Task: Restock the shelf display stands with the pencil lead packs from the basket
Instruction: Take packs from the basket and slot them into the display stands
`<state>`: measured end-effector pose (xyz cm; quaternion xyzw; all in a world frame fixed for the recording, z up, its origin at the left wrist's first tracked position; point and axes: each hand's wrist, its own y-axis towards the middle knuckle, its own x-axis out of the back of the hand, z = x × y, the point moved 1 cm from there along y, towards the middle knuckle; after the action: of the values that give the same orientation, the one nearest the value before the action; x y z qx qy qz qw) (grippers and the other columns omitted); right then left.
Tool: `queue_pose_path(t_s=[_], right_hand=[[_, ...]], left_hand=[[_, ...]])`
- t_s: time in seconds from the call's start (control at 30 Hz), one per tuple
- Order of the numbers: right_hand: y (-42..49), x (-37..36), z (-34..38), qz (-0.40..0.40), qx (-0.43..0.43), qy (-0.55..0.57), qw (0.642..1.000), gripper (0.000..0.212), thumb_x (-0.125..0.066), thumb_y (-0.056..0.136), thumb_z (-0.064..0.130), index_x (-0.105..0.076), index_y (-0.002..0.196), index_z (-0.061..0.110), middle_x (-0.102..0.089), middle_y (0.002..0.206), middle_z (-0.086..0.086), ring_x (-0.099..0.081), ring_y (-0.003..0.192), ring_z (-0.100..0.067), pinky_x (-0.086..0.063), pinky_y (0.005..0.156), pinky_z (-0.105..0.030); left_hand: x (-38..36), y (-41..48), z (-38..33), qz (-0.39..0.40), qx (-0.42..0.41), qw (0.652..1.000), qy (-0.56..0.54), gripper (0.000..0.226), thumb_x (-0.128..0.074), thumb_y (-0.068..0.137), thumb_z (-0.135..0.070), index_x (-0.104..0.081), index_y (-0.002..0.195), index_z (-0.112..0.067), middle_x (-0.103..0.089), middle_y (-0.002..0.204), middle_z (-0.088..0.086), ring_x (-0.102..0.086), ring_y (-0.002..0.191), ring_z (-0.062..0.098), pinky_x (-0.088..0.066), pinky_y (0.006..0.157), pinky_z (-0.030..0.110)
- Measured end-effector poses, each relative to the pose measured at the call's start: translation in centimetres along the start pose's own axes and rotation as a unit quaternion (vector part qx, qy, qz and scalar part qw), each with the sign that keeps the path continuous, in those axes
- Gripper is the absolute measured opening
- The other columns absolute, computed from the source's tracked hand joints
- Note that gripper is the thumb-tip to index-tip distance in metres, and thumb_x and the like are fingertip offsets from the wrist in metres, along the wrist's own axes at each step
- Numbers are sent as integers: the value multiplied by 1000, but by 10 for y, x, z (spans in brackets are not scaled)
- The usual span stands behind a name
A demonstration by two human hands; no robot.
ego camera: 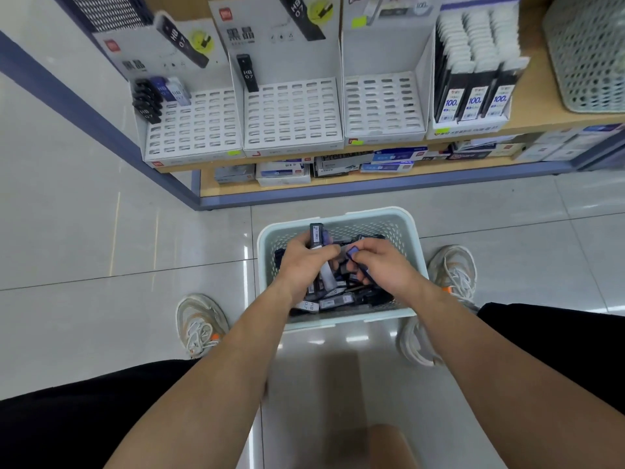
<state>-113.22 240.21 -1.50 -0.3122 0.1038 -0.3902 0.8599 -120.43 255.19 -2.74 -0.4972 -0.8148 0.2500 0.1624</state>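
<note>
A pale green basket (409,238) sits on the floor between my feet, holding several black and purple pencil lead packs (338,301). My left hand (301,265) grips a small bunch of packs (317,235) that stick up from my fist. My right hand (382,265) pinches a purple pack (353,253) beside it, inside the basket. On the shelf above stand three white slotted display stands: the left stand (196,130) holds a few packs at its back left, the middle stand (292,113) holds one upright pack, and the right stand (384,103) shows bare slots.
A box of "100" refill packs (473,96) stands right of the stands, and a second mesh basket (588,52) sits at the shelf's far right. The lower shelf (338,184) holds flat boxes. My shoes (199,323) flank the floor basket on glossy tiles.
</note>
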Motion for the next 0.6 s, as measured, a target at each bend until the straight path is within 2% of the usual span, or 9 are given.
queue_pose_path(t_s=[0.1,0.2,0.37,0.6], right_hand=[[-16,1,19,14,38,18,999,9,-55,98,6,-63,93,7,-59,58,5,-48,53,-13,-39,46,-21],[-36,-1,34,29,89,-21,995,9,-67,95,18,-64,88,12,-56,58,9,-50,53,-9,-43,51,-22],[-56,-13,46,11,140,-19,990,20,-72,91,18,-65,87,0,-56,67,-3,-50,60,-14,-46,63,-34],[-66,-21,45,-20,150,-14,988,11,-74,89,15,-68,81,11,-59,61,4,-50,54,-13,-43,61,-32]], left_hand=[[1,-11,-28,-8,-14,998,-64,12,-77,83,-7,-69,87,-15,-70,71,3,-69,64,20,-58,67,33],[3,-22,-54,-22,-19,995,-95,13,-76,84,-6,-69,90,-15,-68,69,4,-65,62,21,-57,64,34],[1,-38,-69,-33,-15,990,-138,15,-78,84,-8,-66,91,-12,-67,68,5,-68,61,18,-55,57,29],[-2,-47,-64,-53,-12,987,-152,20,-85,76,-19,-72,91,-21,-72,76,2,-70,69,19,-57,67,33]])
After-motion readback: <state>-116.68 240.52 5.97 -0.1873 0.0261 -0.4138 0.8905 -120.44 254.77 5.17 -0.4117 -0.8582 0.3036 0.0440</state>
